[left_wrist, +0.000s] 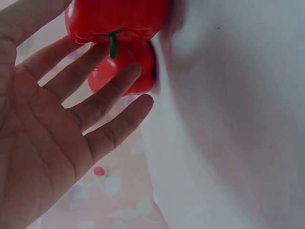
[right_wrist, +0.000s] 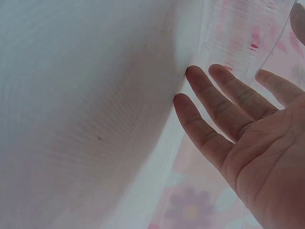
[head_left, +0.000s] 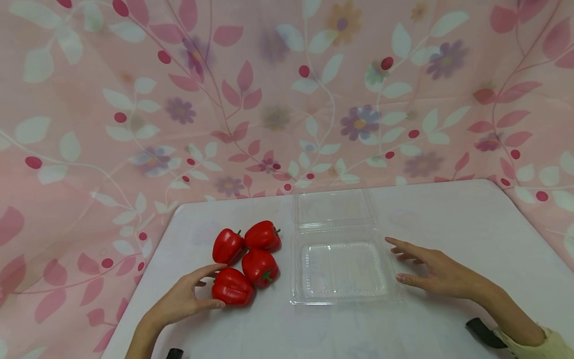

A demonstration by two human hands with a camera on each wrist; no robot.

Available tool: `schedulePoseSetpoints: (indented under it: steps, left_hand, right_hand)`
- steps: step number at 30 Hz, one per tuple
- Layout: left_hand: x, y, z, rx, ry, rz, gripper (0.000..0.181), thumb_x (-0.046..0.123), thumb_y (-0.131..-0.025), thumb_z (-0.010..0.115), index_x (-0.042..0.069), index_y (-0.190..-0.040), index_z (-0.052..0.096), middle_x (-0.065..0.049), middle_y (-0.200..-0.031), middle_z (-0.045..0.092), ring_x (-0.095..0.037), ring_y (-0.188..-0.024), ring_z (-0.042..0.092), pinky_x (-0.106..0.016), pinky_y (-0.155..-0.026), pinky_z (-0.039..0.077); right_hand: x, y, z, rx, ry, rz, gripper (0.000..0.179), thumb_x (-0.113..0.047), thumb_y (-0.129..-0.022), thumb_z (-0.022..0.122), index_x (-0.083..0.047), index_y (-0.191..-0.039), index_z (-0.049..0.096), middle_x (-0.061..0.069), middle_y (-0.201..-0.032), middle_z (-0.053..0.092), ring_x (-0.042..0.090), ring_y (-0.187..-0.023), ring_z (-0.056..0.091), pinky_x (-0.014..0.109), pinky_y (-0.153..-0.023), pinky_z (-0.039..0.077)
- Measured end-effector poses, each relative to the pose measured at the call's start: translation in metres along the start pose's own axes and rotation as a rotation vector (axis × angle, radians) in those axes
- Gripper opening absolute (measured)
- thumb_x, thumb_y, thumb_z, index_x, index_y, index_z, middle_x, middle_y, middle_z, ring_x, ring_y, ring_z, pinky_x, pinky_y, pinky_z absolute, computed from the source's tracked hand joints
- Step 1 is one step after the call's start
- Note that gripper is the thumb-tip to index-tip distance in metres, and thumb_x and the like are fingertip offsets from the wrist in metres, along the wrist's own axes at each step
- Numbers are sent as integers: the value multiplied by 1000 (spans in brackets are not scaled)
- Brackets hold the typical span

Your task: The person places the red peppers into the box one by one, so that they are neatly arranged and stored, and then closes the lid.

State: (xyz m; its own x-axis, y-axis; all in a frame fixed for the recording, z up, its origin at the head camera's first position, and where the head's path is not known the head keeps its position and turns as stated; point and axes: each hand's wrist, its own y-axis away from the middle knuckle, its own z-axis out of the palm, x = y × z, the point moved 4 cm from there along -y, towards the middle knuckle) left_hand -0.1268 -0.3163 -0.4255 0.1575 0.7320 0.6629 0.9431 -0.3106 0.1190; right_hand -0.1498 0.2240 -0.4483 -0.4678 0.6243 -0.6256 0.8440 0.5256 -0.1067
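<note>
Several red bell peppers lie clustered on the white table, left of the middle in the head view. My left hand (head_left: 181,299) is beside the nearest bell pepper (head_left: 233,287), thumb and forefinger spread at its left side. In the left wrist view the fingers (left_wrist: 114,133) are fairly straight and fanned out next to the bell pepper (left_wrist: 119,19), whose green stem faces the palm. My right hand (head_left: 437,274) hovers at the right side of a clear plastic clamshell box (head_left: 298,269), its fingers extended and holding nothing. The box's lid (head_left: 334,209) lies folded back behind the base.
Behind the nearest pepper sit a left bell pepper (head_left: 227,246), a far bell pepper (head_left: 262,236) and a right bell pepper (head_left: 260,268). The white table (head_left: 448,214) ends at a pink floral curtain (head_left: 287,99). Black straps show near both wrists.
</note>
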Motion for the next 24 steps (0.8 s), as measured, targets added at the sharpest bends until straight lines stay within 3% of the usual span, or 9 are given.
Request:
schedulePoseSetpoints:
  steps: [6,24]
  left_hand:
    - [0,0,0,19,-5,35,78,38,-70,89,19,-138,55,3,-134,57,-26,-113,56,-52,-87,51]
    - [2,6,-3,47,-41,33,75,42,-70,88,18,-135,58,9,-126,60,-18,-104,59,-49,-84,53]
  right_hand:
    - [0,0,0,5,5,1,79,-40,-87,75,-28,-154,34,-1,-131,61,16,-111,62,44,-88,53]
    - [-1,0,0,6,0,-13,79,-38,-88,75,-24,-154,34,-1,-131,61,17,-113,62,44,-88,52]
